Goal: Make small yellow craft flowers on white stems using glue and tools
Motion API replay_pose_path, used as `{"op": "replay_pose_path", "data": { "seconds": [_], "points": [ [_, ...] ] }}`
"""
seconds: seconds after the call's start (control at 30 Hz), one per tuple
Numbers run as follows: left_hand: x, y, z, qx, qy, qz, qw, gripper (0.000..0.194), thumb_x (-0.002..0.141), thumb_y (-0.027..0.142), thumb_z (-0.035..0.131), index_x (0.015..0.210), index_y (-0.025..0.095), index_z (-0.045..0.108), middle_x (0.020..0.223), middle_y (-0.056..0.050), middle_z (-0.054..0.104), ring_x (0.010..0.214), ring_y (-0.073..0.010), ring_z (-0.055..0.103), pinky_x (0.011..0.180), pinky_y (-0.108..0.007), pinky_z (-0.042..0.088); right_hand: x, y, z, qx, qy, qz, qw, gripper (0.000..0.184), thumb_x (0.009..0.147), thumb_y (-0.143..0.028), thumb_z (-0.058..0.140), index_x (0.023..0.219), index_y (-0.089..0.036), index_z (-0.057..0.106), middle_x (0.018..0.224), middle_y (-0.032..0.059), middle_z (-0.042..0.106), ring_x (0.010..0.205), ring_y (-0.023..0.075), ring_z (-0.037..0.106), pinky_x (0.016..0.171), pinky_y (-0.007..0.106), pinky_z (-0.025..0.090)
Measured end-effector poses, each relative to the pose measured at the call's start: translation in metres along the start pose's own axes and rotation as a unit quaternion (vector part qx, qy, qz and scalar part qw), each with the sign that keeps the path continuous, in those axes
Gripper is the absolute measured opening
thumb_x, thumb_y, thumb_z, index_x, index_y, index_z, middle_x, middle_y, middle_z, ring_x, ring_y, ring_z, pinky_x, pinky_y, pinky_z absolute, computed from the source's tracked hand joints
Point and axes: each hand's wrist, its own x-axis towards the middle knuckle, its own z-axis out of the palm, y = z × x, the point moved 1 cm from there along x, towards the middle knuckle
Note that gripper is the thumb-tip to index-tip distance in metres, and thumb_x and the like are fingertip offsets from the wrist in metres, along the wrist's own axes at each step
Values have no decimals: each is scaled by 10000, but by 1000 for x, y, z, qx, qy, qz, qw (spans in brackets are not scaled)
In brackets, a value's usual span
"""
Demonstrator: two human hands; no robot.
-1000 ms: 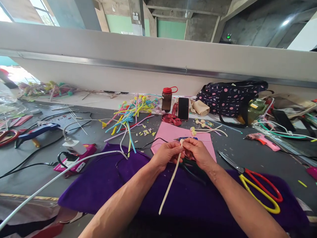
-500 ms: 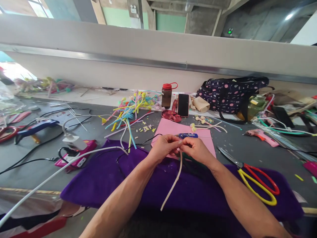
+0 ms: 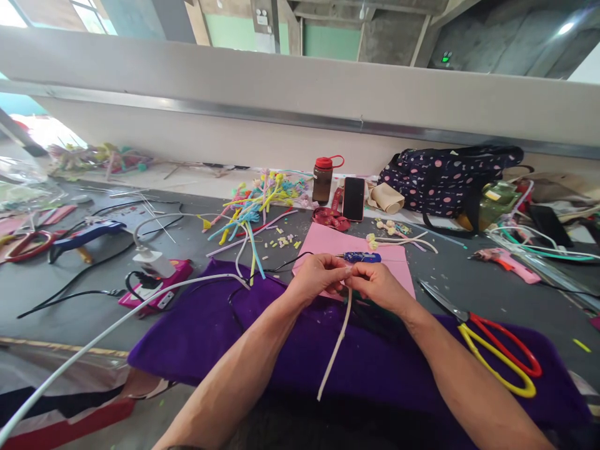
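Observation:
A cream-coloured stem (image 3: pixel 336 350), like a chenille stem, hangs down from between my hands, its lower end free above the purple cloth (image 3: pixel 187 337). My left hand (image 3: pixel 321 276) is closed in a pinch at its upper end. Facing it, my right hand (image 3: pixel 379 286) pinches at the same spot, with the fingertips of both hands touching. What lies between the fingertips is mostly hidden. Just beyond the hands, a blue-handled tool (image 3: pixel 362 257) rests on a pink sheet (image 3: pixel 328 240). Scissors (image 3: pixel 492 347) with one red and one yellow handle lie right of my right hand, partly on the cloth.
A pile of coloured stems (image 3: pixel 255 209) lies at the back, with small cut bits (image 3: pixel 281 240) near it. Behind stand a red-capped bottle (image 3: pixel 322 181), a phone (image 3: pixel 354 200) and a patterned bag (image 3: pixel 440 187). A pink power strip (image 3: pixel 173 284) with cables sits left; a pink glue gun (image 3: pixel 509 265) lies right.
The whole view has shifted slightly, so things appear a little farther right. Both hands keep their pinch at the top of the stem, which now hangs a bit straighter.

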Motion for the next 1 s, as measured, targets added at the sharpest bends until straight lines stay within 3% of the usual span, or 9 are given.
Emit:
{"op": "replay_pose_path", "data": {
  "seconds": [0.17, 0.4, 0.6, 1.0],
  "points": [
    [0, 0, -2, 55, 4, 13, 998, 193, 697, 326, 663, 671, 138, 628, 450, 34, 555, 387, -72, 508, 396, -164, 398, 0, -2, -1, 2, 7, 3, 1000, 174, 770, -281, 563, 641, -165, 585, 502, -50, 470, 438, 81, 401, 423, 206, 284],
    [1, -2, 3, -29, -3, 3, 1000, 257, 716, 374, 640, 704, 118, 618, 460, 55, 489, 356, -34, 414, 371, -145, 328, -2, -7, -2, 29, 16, 6, 999, 242, 807, -336, 537, 631, -170, 535, 468, -61, 445, 422, 76, 386, 424, 204, 284],
    [2, -4, 3, -35, -4, 6, 999, 294, 704, 399, 651, 694, 107, 619, 474, 47, 487, 364, -29, 404, 367, -148, 282, 2, 0, 2, 89, -15, 1, 996, 241, 811, -344, 526, 634, -181, 517, 460, -68, 439, 407, 77, 390, 412, 202, 285],
    [5, -5, -1, -37, 4, 13, 999, 289, 680, 398, 676, 689, 125, 582, 498, 48, 510, 376, -36, 421, 371, -148, 310, 3, 1, 9, 197, -29, 24, 980, 253, 792, -386, 546, 647, -182, 513, 427, -80, 431, 355, 62, 351, 374, 196, 248]
  ]
}}
